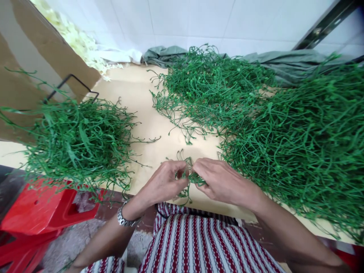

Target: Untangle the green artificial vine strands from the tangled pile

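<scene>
At the table's near edge, my two hands are close together over a few thin green plastic stems (185, 194). My left hand (165, 180), with a metal watch at its wrist, has thumb and fingers curled round some of them. My right hand (220, 182) pinches the same small bunch, its fingertips pressed together and partly hiding the stems. Branching tips poke out above and below the fingers. To the right lies a large heap of similar stems (301, 144), running into a pile at the back (210, 87). Another tangled pile (82, 140) is on the left.
A cardboard box (42, 45) stands at the back left beside a bent black wire frame (71, 77). Pale yellow pieces (74, 41) lie behind it. Grey-green cloth (295, 62) runs along the tiled wall. A red plastic stool (36, 208) is below the table's left side.
</scene>
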The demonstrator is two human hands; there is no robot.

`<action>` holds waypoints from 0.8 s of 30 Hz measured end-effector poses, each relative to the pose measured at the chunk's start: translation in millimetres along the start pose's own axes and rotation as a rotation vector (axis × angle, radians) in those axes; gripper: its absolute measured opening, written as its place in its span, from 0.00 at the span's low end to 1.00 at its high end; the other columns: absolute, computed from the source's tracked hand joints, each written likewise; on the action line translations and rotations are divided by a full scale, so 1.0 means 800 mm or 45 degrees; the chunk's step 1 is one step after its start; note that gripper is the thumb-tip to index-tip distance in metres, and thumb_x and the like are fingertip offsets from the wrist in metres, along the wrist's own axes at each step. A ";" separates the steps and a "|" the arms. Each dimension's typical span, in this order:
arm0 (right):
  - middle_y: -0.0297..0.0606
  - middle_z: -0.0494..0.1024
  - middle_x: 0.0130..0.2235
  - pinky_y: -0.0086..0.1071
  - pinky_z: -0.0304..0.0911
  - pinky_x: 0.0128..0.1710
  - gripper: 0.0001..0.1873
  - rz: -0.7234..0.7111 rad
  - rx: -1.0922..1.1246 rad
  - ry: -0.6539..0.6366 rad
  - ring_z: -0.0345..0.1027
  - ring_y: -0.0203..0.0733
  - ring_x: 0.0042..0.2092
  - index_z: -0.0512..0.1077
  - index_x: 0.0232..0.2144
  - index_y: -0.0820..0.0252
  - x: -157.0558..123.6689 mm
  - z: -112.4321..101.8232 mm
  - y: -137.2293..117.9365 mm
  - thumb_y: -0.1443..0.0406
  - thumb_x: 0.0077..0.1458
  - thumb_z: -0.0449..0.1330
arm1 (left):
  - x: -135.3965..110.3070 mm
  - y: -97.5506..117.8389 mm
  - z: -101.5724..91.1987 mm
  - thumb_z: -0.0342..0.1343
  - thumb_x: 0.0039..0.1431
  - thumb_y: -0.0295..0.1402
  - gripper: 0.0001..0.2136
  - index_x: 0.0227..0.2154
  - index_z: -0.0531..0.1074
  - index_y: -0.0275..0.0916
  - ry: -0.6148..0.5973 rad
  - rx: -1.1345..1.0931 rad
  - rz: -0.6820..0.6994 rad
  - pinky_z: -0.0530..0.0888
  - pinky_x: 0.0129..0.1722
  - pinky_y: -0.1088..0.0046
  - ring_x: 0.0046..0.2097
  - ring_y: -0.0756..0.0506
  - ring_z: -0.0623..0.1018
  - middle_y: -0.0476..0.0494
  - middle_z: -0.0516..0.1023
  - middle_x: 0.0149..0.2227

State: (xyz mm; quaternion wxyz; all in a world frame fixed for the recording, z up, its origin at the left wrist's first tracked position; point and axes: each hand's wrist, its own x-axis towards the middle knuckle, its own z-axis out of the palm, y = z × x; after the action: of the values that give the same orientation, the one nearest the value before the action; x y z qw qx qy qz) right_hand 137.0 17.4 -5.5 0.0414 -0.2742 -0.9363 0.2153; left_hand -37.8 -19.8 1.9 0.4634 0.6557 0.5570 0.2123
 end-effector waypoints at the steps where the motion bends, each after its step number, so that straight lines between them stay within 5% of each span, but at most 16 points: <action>1: 0.39 0.68 0.32 0.32 0.55 0.32 0.06 -0.007 0.043 0.028 0.61 0.40 0.33 0.62 0.32 0.62 0.000 0.001 0.000 0.71 0.48 0.51 | 0.001 -0.001 0.000 0.46 0.42 0.21 0.05 0.20 0.63 0.35 -0.012 -0.041 -0.029 0.58 0.24 0.78 0.24 0.54 0.61 0.55 0.61 0.19; 6: 0.32 0.65 0.28 0.26 0.54 0.29 0.04 0.228 0.818 0.242 0.57 0.32 0.29 0.61 0.29 0.61 0.006 0.020 0.001 0.71 0.47 0.51 | 0.004 -0.009 0.004 0.46 0.47 0.22 0.04 0.24 0.65 0.36 0.075 -0.152 0.007 0.60 0.25 0.78 0.24 0.54 0.61 0.55 0.62 0.20; 10: 0.26 0.57 0.23 0.24 0.49 0.23 0.04 0.432 1.235 0.240 0.50 0.29 0.24 0.58 0.25 0.59 0.011 0.033 0.003 0.69 0.48 0.52 | 0.004 -0.016 0.013 0.47 0.49 0.23 0.04 0.24 0.65 0.36 0.161 0.015 0.090 0.62 0.31 0.75 0.28 0.51 0.66 0.52 0.67 0.23; 17: 0.29 0.61 0.27 0.26 0.51 0.27 0.04 0.232 0.836 0.046 0.53 0.32 0.27 0.57 0.33 0.59 0.006 0.022 0.011 0.69 0.53 0.50 | 0.001 -0.014 0.013 0.45 0.49 0.20 0.09 0.23 0.67 0.36 0.237 0.335 0.222 0.62 0.35 0.71 0.29 0.49 0.67 0.51 0.66 0.21; 24: 0.39 0.69 0.33 0.30 0.55 0.33 0.04 0.125 0.445 -0.018 0.61 0.38 0.33 0.62 0.34 0.62 0.006 0.003 0.006 0.70 0.54 0.50 | 0.003 -0.014 0.012 0.44 0.51 0.23 0.08 0.25 0.67 0.36 0.123 0.150 0.184 0.64 0.35 0.71 0.30 0.49 0.68 0.50 0.69 0.24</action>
State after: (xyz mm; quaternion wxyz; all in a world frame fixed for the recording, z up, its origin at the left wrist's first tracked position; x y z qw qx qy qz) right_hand 134.4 22.5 -10.1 0.0714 -0.3067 -0.8705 0.3783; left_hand -35.7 -21.5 -12.5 0.3801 0.7093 0.5414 0.2436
